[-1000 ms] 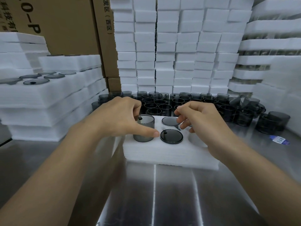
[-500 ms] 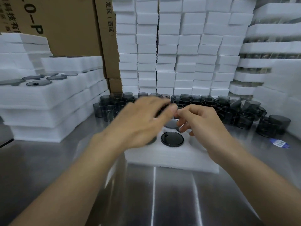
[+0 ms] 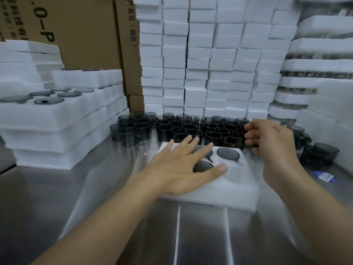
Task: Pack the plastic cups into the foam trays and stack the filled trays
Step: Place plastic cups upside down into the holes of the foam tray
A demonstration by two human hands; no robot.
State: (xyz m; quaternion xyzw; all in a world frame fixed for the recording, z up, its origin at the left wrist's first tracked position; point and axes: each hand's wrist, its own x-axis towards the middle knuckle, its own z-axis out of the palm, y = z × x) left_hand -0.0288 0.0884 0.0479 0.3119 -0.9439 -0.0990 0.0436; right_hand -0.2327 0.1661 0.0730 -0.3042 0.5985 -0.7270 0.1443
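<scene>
1. We are laying our left hand, fingers spread and released, flat on the foam tray at centre frame, apparently to steady it.
2. Our right hand is curling its fingers among the loose cups behind the tray; we cannot tell whether they are grasping one.
3. Seated cups are showing in the tray's far pockets.

- The single head-worn camera looked forward and down onto the steel table.
- It sat near the work: the left forearm and right forearm entered from the bottom edge.
- The foam tray lay mid-frame; foam stacks closed the background.
</scene>
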